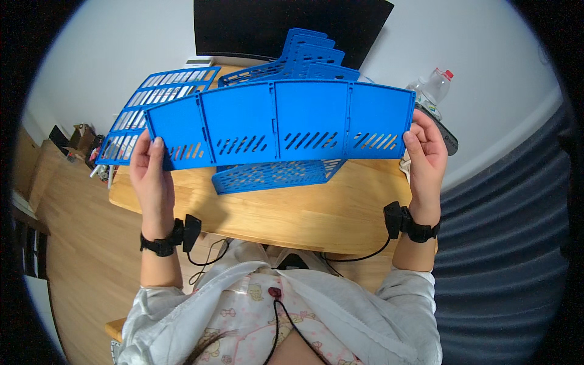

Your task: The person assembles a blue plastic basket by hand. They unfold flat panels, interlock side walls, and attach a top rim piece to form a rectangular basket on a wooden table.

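Observation:
I hold a long blue plastic panel [280, 121] up above the wooden table [292, 213]. It is split into several sections by ribs, with slanted slots along the lower part. My left hand [152, 173] grips its left end and my right hand [424, 152] grips its right end. Both wrists wear black bands with cables.
More blue plastic parts lie on the table: a slotted grid panel [152, 103] at the left, a perforated piece [277, 175] under the held panel, and upright curved pieces [304, 58] behind. A dark monitor [286, 24] stands at the back. A clear bottle [433, 88] is at the right.

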Tool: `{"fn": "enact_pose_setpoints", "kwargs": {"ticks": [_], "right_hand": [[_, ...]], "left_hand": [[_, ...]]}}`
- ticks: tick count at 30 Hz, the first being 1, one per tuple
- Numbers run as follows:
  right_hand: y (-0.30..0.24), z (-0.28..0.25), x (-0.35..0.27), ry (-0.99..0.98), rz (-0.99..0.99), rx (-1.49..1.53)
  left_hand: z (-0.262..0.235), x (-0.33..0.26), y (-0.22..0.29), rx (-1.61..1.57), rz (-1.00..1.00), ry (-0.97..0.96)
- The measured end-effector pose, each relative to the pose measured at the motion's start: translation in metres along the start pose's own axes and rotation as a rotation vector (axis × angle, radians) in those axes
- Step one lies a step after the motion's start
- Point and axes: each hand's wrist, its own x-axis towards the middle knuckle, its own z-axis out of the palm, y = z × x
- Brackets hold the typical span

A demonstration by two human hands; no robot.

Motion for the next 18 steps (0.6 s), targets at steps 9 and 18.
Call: {"fn": "enact_pose_setpoints", "kwargs": {"ticks": [9, 18], "right_hand": [[0.006, -0.016, -0.005, 0.02, 0.057, -0.01], [0.012, -0.025, -0.008, 0.079, 0.116, 0.032]], "left_hand": [[0.008, 0.0, -0.002, 0.095, -0.06, -0.062], [0.02, -0.002, 0.004, 0.109, -0.059, -0.06]]}}
